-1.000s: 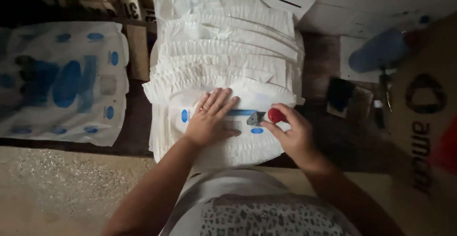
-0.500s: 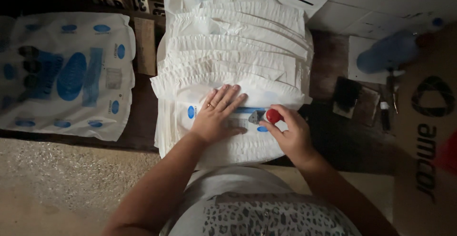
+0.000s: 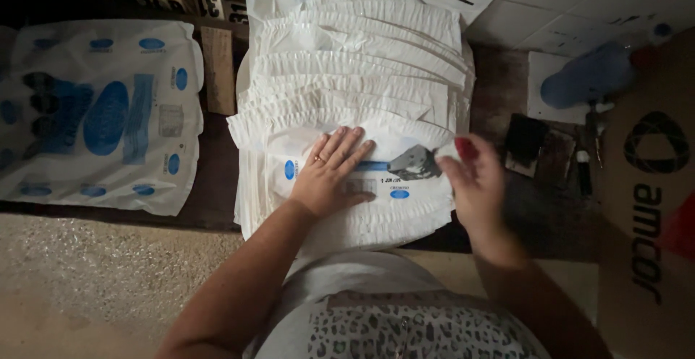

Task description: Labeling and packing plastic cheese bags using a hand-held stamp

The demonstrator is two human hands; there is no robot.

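Two hands [image 3: 333, 174] on crinkled white bags [image 3: 347, 98]

right hand [image 3: 474, 185]: motion-blurred, grip on the red thing [image 3: 465, 147] unclear
box [image 3: 648, 207]: cut by right edge
blue bottle [image 3: 590, 80]: blurred
lower sheets [image 3: 347, 77]: overlapped, mostly hidden

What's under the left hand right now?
The left hand lies flat on the top white bag of a fanned stack of bags. The bags below show only their crinkled edges; the table under the stack is covered.
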